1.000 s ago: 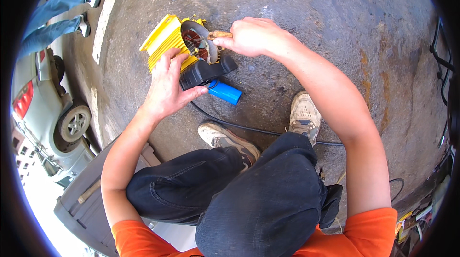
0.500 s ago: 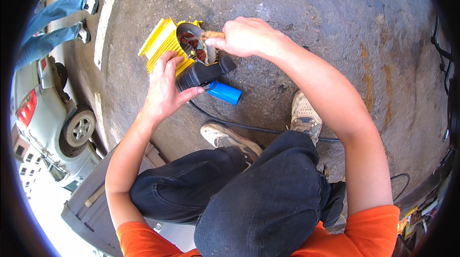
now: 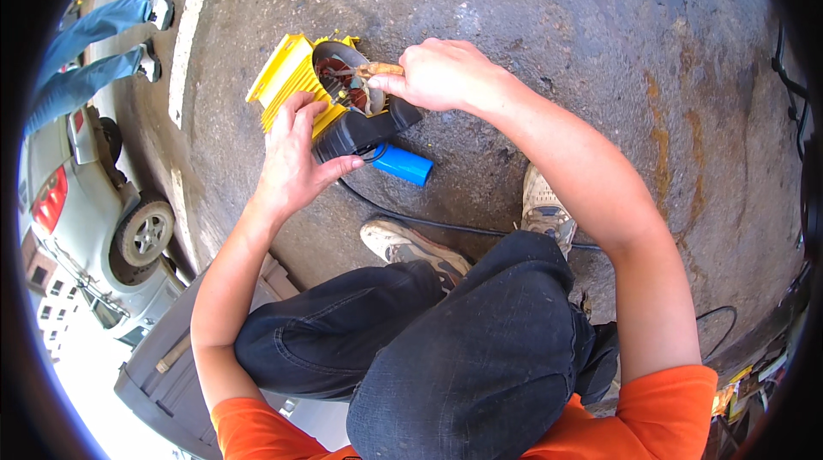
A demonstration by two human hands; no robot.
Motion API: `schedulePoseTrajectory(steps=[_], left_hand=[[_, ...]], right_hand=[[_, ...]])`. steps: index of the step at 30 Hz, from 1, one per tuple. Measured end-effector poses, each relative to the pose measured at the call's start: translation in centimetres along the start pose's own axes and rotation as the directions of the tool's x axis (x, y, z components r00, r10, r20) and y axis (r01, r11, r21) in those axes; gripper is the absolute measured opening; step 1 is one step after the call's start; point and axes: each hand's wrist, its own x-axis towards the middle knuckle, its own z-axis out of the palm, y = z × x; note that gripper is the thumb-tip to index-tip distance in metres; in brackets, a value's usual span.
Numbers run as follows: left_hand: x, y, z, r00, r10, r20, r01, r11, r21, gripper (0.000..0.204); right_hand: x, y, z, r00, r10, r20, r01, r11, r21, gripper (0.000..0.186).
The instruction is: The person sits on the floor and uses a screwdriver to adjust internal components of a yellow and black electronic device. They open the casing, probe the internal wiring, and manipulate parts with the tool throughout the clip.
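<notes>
A yellow finned electric motor (image 3: 296, 74) lies on the ground, its round end open onto reddish-brown windings. My left hand (image 3: 293, 170) steadies it, fingers over the fins and thumb stretched along the black curved cover (image 3: 356, 132). Closed in my right hand (image 3: 441, 74) is a tool with a worn wooden handle (image 3: 380, 70). Its thin tip points into the motor's opening; the exact kind of tool cannot be made out. A blue cylindrical capacitor (image 3: 403, 165) lies beside the black cover, with a dark wire at its near end.
A black cable (image 3: 429, 224) runs across the concrete past my shoes (image 3: 411, 247). To my left is a grey plastic case (image 3: 163, 383). Another person's legs in jeans (image 3: 99, 27) and a parked silver car (image 3: 94, 194) are at the far left.
My right hand and the wooden-handled tool have shifted slightly toward me, and the tool's tip has turned a little in the opening. My left hand stays on the motor.
</notes>
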Motion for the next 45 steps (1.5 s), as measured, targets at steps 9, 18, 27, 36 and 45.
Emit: schedulePoseTrajectory(steps=[9, 18, 27, 36, 45], left_hand=[[0.1, 0.2, -0.2, 1.000, -0.004, 0.012, 0.003, 1.000, 0.011, 0.089], [0.1, 0.1, -0.3, 1.000, -0.002, 0.016, 0.002, 1.000, 0.011, 0.088], [0.2, -0.3, 0.2, 1.000, 0.012, -0.018, -0.012, 1.000, -0.003, 0.091], [0.2, 0.3, 0.2, 1.000, 0.015, -0.008, -0.014, 0.999, 0.053, 0.087], [0.4, 1.1, 0.9, 0.998, -0.017, -0.064, 0.023, 0.995, 0.095, 0.088]], right_hand=[[-0.5, -0.4, -0.7, 0.994, 0.071, 0.079, -0.072, 0.997, 0.016, 0.067], [-0.4, 0.3, 0.0, 1.000, 0.004, 0.002, -0.004, 1.000, 0.019, 0.069], [0.3, 2.6, 0.8, 0.999, -0.017, 0.043, 0.005, 0.967, 0.253, 0.077], [0.4, 5.7, 2.7, 0.979, -0.041, 0.199, -0.108, 0.726, 0.679, 0.081], [0.2, 6.5, 2.6, 0.946, -0.126, 0.297, -0.133, 0.687, 0.715, 0.083]])
